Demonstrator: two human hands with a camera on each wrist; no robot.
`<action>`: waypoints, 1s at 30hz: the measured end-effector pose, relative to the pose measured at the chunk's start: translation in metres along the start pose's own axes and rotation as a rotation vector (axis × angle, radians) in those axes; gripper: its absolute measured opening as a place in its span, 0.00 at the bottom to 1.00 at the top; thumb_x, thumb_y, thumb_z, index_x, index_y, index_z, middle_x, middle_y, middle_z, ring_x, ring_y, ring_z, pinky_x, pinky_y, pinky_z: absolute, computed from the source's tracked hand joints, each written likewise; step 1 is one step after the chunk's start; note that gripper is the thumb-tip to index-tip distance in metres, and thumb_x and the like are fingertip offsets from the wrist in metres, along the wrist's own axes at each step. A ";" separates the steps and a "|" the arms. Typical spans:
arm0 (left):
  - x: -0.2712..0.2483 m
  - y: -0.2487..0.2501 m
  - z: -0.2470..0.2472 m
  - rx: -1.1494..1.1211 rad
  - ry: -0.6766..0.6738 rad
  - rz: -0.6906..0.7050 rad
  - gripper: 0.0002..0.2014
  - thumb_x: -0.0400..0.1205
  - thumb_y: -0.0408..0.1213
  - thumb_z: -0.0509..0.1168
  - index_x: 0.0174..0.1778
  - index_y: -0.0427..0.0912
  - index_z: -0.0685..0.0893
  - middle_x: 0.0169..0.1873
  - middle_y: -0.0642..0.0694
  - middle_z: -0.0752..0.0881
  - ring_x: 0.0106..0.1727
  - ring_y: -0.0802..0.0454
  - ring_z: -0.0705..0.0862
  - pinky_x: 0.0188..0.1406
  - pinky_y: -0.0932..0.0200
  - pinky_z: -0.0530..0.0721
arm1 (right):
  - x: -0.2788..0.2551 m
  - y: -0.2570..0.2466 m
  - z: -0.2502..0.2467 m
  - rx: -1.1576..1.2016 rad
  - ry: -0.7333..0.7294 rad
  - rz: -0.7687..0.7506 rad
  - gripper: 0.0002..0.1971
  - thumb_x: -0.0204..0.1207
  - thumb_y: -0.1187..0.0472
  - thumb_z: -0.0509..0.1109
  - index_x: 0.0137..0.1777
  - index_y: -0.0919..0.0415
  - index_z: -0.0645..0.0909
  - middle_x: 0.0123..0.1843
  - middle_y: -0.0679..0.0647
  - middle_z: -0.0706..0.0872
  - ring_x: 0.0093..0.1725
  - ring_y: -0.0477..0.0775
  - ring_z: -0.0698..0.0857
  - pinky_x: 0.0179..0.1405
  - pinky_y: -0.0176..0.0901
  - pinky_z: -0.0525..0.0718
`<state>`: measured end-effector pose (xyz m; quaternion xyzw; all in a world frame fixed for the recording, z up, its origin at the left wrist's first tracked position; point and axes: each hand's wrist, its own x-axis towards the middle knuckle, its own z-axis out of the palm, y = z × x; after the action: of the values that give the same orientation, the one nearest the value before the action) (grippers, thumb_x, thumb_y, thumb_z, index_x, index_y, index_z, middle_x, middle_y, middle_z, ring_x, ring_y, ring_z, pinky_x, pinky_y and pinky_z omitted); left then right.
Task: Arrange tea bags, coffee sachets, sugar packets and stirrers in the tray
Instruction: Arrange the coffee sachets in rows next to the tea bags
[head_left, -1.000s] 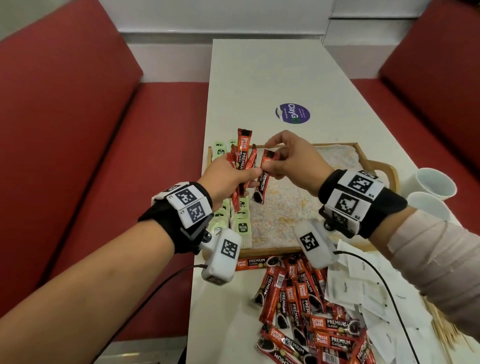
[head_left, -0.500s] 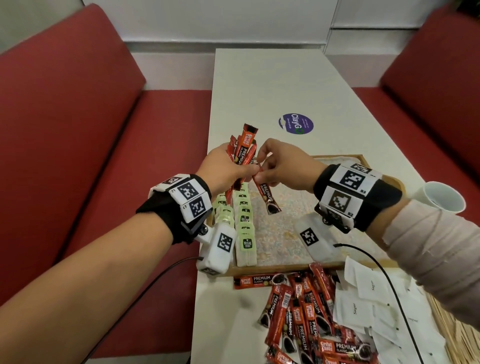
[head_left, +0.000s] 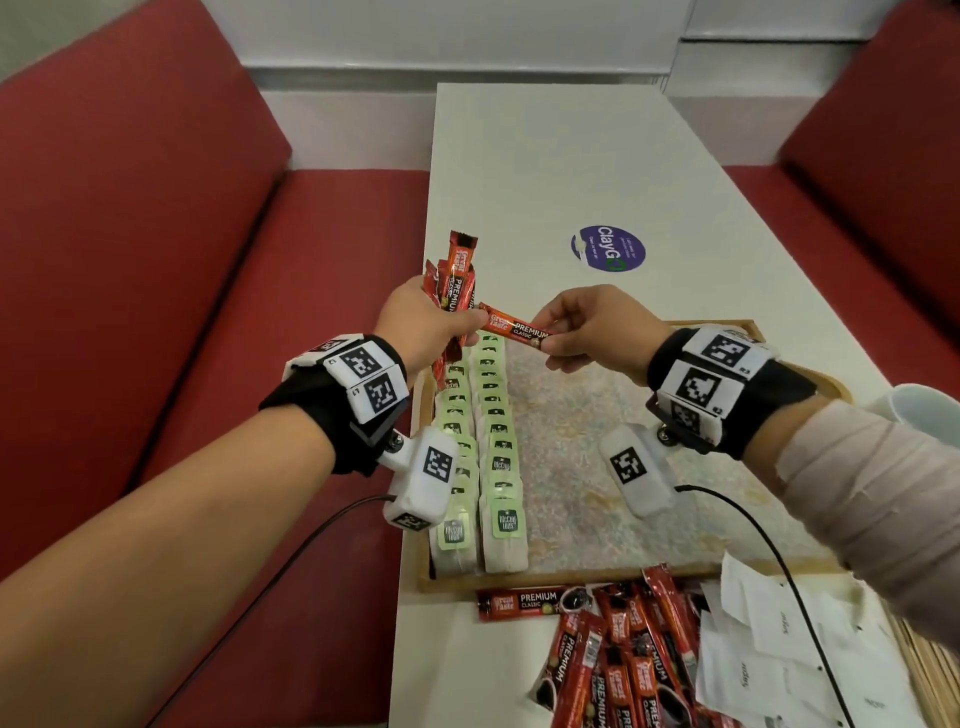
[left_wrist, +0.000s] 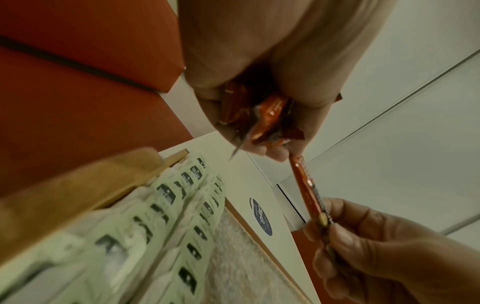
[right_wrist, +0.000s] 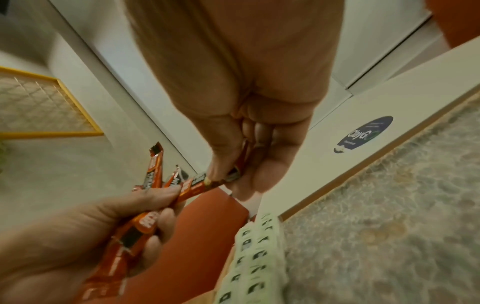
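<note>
Head view: left hand (head_left: 415, 325) grips red sachets (head_left: 454, 283); right hand (head_left: 587, 325) pinches one sachet (head_left: 514, 326).

Both forearms reach in from the lower corners of the head view and meet near the middle of the frame, each wrist wrapped in a black band with white coded blocks. The left hand (head_left: 421, 325) sits left of centre, back toward the camera, its fingers curled round a bunch of coffee sachets (head_left: 454, 291) that stands upright out of the fist. The right hand (head_left: 592, 327), right of centre, pinches a single sachet (head_left: 517, 327) between thumb and fingertips, held nearly level, its far end touching the left hand's fingers. The right forearm wears a pale sleeve (head_left: 872, 478); the left forearm is bare.
</note>
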<state>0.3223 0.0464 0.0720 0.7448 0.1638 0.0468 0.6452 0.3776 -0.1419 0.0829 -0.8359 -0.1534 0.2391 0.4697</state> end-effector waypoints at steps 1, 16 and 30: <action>0.003 0.001 -0.001 0.002 -0.003 -0.001 0.13 0.74 0.27 0.74 0.39 0.43 0.75 0.33 0.45 0.85 0.31 0.51 0.86 0.23 0.63 0.80 | 0.005 0.002 -0.002 -0.045 0.013 0.006 0.07 0.74 0.75 0.70 0.48 0.63 0.83 0.34 0.55 0.86 0.30 0.47 0.86 0.35 0.38 0.87; 0.042 -0.008 0.007 -0.051 -0.043 -0.086 0.13 0.75 0.27 0.74 0.40 0.43 0.75 0.36 0.45 0.84 0.29 0.54 0.86 0.21 0.65 0.79 | 0.074 0.044 -0.006 -0.502 0.197 0.105 0.07 0.73 0.66 0.74 0.48 0.56 0.89 0.36 0.52 0.84 0.42 0.53 0.83 0.42 0.39 0.78; 0.048 -0.017 0.009 -0.062 -0.053 -0.115 0.14 0.74 0.28 0.75 0.43 0.42 0.75 0.34 0.46 0.83 0.28 0.54 0.86 0.21 0.65 0.79 | 0.086 0.053 -0.004 -0.571 0.247 0.068 0.06 0.71 0.63 0.76 0.47 0.57 0.87 0.43 0.51 0.80 0.43 0.54 0.80 0.41 0.41 0.71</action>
<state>0.3674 0.0541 0.0472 0.7147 0.1874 -0.0049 0.6738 0.4536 -0.1302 0.0174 -0.9614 -0.1281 0.0985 0.2227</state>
